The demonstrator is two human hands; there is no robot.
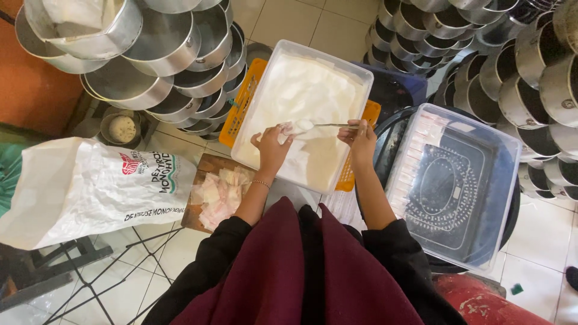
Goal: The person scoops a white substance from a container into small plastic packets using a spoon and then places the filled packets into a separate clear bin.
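Tiled floor [283, 24], stacked metal pans [168, 54] at 11 and 1 o'clock. Left hand [271, 147] pinches a small packet [298, 127]; right hand [359, 137] is clamped on a spoon [334, 125] over the powder tub [301, 96]. Filled packets [220, 192] lie at 8 o'clock, while much powder remains.

Orange crate [242, 105] mostly hidden beneath the white tub [301, 90]

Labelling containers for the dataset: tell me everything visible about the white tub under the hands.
The white tub is a rectangular, translucent plastic box with rounded corners and no lid, filled nearly to the rim with white powder. It sits tilted in the view on an orange crate over the tiled floor. The left hand holds a small white packet over it; the right hand holds a thin metal spoon.
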